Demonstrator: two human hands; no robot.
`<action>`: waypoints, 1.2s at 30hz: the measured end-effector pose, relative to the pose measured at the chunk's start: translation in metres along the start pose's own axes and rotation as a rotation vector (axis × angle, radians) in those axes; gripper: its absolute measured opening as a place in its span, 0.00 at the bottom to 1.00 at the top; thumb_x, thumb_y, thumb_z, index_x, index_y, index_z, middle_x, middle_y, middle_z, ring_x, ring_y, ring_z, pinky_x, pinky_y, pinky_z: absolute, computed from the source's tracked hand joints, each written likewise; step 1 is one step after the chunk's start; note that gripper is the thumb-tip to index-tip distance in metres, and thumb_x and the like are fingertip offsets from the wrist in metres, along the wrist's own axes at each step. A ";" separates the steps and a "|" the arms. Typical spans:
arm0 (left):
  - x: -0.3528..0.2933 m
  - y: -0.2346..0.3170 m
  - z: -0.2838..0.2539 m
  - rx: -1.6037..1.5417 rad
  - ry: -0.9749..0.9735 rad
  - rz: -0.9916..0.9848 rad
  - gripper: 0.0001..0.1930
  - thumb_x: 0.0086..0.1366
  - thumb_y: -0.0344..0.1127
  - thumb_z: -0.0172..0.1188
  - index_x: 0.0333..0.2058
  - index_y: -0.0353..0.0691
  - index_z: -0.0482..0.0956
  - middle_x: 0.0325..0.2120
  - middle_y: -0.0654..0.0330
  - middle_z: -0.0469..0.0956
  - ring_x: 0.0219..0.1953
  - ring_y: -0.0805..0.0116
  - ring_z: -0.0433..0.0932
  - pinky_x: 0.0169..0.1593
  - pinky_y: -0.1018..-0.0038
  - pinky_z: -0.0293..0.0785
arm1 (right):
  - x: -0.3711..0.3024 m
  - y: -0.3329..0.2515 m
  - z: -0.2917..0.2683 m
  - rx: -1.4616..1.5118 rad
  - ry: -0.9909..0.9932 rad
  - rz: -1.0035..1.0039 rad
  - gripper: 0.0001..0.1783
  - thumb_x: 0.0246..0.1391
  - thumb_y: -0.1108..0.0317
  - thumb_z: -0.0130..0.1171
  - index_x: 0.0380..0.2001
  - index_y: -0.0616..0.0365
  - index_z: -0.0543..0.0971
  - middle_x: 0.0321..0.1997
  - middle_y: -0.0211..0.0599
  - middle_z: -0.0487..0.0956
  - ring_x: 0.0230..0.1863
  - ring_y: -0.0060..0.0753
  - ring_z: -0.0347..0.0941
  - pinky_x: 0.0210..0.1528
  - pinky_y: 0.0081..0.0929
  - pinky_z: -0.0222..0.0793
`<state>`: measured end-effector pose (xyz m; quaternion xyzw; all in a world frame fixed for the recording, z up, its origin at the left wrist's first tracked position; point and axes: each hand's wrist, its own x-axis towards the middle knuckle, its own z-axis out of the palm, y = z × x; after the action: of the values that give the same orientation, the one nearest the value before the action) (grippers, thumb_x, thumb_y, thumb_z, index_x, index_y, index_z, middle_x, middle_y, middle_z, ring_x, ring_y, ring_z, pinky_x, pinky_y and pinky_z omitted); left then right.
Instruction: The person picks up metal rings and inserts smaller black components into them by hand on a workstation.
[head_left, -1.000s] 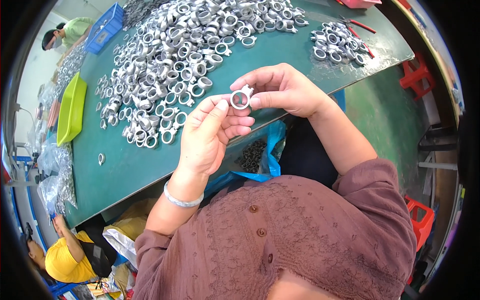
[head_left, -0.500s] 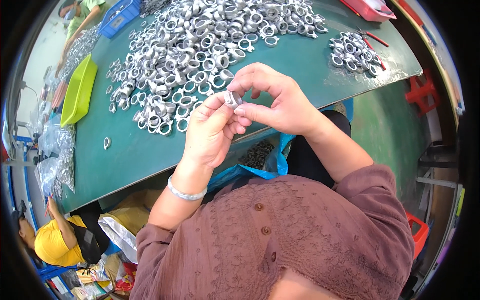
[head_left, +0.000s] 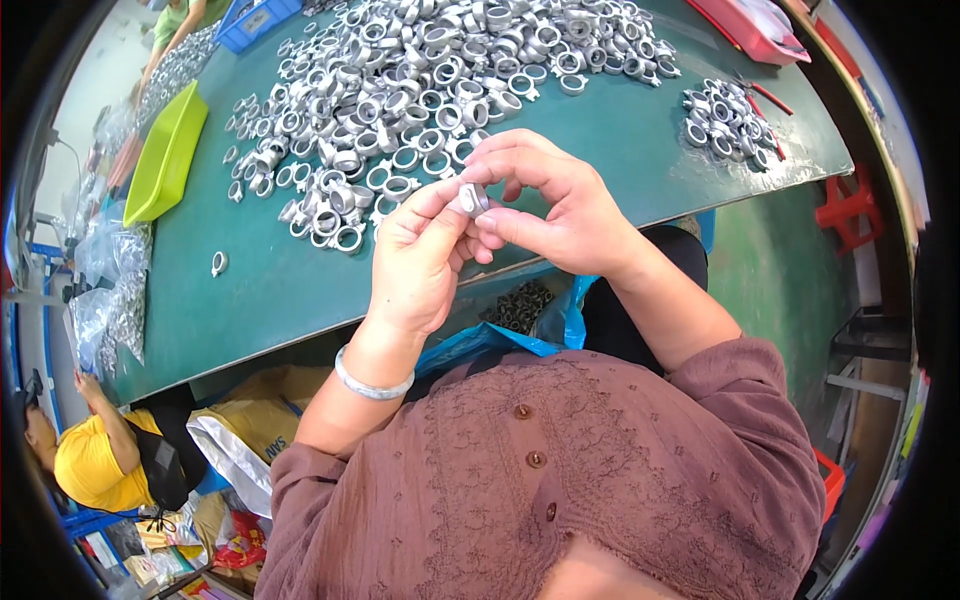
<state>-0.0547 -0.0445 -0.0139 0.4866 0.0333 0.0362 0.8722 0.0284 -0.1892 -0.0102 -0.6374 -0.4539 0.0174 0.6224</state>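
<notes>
Between my two hands, over the near edge of the green table, is a small grey metal ring (head_left: 474, 200) with a raised lug. My left hand (head_left: 418, 250) pinches it between thumb and fingers, the other fingers curled beneath. From the right, my right hand (head_left: 555, 205) grips the same ring with thumb below and forefinger above. Beyond my hands spreads a large pile of similar metal rings (head_left: 400, 110), loose on the table. One single ring (head_left: 219, 263) lies apart on the left. A smaller heap of rings (head_left: 722, 122) sits at the right.
Red-handled pliers (head_left: 768, 97) lie beside the small heap. A pink tray (head_left: 765, 45), a lime-green tray (head_left: 165, 155) and a blue crate (head_left: 255, 22) stand around the green table (head_left: 270, 310). Below its edge hangs a blue bag (head_left: 480, 342). A person in yellow (head_left: 100, 460) is at the left.
The ring has turned a little in my fingers, so its lug now faces me more. The view has shifted slightly; both hands stay in nearly the same place.
</notes>
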 end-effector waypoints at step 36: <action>-0.010 -0.006 0.001 0.678 -0.129 0.214 0.13 0.62 0.24 0.48 0.45 0.31 0.72 0.37 0.57 0.74 0.32 0.75 0.74 0.34 0.82 0.71 | -0.035 0.024 -0.203 -1.385 0.192 0.232 0.27 0.43 0.43 0.57 0.43 0.47 0.77 0.55 0.43 0.66 0.59 0.50 0.56 0.60 0.47 0.47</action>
<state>-0.0639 -0.0497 -0.0186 0.7503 -0.0627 0.0833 0.6528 0.1408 -0.3637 -0.0029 -0.9297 -0.2328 -0.2653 0.1053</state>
